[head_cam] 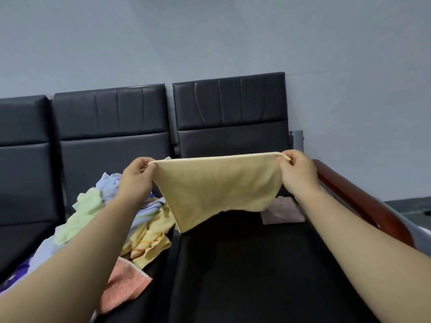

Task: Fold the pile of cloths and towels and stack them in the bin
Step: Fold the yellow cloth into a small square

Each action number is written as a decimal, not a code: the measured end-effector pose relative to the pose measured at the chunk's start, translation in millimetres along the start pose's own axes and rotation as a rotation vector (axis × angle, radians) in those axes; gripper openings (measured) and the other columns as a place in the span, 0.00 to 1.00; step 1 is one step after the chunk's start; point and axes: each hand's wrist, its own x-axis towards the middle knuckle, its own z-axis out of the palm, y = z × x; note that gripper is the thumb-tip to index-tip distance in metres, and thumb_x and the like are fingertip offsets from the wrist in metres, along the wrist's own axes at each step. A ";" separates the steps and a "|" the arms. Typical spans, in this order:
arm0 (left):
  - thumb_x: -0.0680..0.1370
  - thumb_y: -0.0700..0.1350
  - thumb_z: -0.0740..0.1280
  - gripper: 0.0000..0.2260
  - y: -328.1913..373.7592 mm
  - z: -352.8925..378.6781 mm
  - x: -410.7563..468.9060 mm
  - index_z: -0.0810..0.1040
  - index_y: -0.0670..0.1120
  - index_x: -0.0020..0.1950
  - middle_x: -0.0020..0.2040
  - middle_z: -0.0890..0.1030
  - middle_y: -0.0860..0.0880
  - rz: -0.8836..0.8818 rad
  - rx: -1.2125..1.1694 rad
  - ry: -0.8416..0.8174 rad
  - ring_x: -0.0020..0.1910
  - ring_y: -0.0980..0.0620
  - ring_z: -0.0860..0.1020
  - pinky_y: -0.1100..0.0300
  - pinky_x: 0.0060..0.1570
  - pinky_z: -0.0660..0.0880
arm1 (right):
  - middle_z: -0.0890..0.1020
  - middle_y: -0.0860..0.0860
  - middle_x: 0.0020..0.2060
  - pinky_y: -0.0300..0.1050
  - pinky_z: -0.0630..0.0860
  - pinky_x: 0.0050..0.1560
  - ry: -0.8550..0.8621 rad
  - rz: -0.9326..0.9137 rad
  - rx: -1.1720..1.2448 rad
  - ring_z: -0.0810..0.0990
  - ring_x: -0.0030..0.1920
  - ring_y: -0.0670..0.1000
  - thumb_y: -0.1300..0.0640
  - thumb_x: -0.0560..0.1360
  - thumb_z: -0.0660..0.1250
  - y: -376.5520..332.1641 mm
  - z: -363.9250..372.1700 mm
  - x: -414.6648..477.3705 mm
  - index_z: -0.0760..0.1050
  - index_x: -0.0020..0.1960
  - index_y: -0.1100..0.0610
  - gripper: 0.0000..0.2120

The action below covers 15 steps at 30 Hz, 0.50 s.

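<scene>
Head view: my left hand (pixel 137 177) and right hand (pixel 297 173) each pinch a top corner of the cloth (pixel 217 190), held mid-frame. If either pinch slips, it may fall on the pile (pixel 93 206) lower left.

The raised yellow cloth (pixel 217 190) covers the lower back of the right-hand seat (pixel 229 101) and the upper left part of a folded brown cloth (pixel 283 212) lying behind it. Its top corners hide some fingers of the left hand (pixel 137 178) and the right hand (pixel 297 176), which pinch them. At lower left, the left forearm (pixel 81 248) crosses the pile of cloths (pixel 91 206) and hides its middle. A purple cloth (pixel 16 275) there runs out of the left edge, as does the leftmost seat (pixel 21 148). A dark thing (pixel 428 212) at the right edge is too small to tell.
</scene>
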 end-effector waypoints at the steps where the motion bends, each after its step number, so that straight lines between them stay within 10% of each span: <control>1: 0.83 0.43 0.64 0.06 -12.1 -0.1 -5.5 0.79 0.46 0.49 0.41 0.78 0.47 -0.046 -0.045 -0.050 0.31 0.57 0.77 0.64 0.33 0.75 | 0.83 0.44 0.48 0.47 0.77 0.47 -0.026 0.019 0.011 0.80 0.49 0.46 0.51 0.83 0.65 10.6 -3.1 -8.6 0.80 0.53 0.48 0.05; 4: 0.83 0.42 0.64 0.08 -53.4 -1.0 -23.0 0.80 0.46 0.47 0.40 0.75 0.47 -0.233 -0.159 -0.200 0.40 0.49 0.73 0.51 0.45 0.73 | 0.82 0.47 0.50 0.50 0.79 0.49 -0.143 0.133 0.045 0.80 0.52 0.49 0.50 0.83 0.65 45.2 -6.2 -32.3 0.79 0.52 0.47 0.04; 10: 0.84 0.41 0.62 0.08 -119.4 10.4 -76.9 0.77 0.44 0.47 0.39 0.77 0.43 -0.575 -0.097 -0.394 0.36 0.47 0.74 0.57 0.34 0.71 | 0.83 0.55 0.57 0.60 0.81 0.59 -0.392 0.466 0.130 0.81 0.58 0.57 0.50 0.83 0.65 115.8 -1.3 -69.5 0.78 0.63 0.53 0.11; 15: 0.85 0.39 0.60 0.08 -142.1 3.7 -104.8 0.78 0.38 0.57 0.46 0.83 0.37 -0.813 -0.121 -0.511 0.40 0.42 0.82 0.50 0.37 0.80 | 0.87 0.61 0.50 0.51 0.83 0.42 -0.654 0.792 0.038 0.88 0.48 0.59 0.59 0.81 0.70 143.6 -2.5 -83.4 0.81 0.62 0.59 0.11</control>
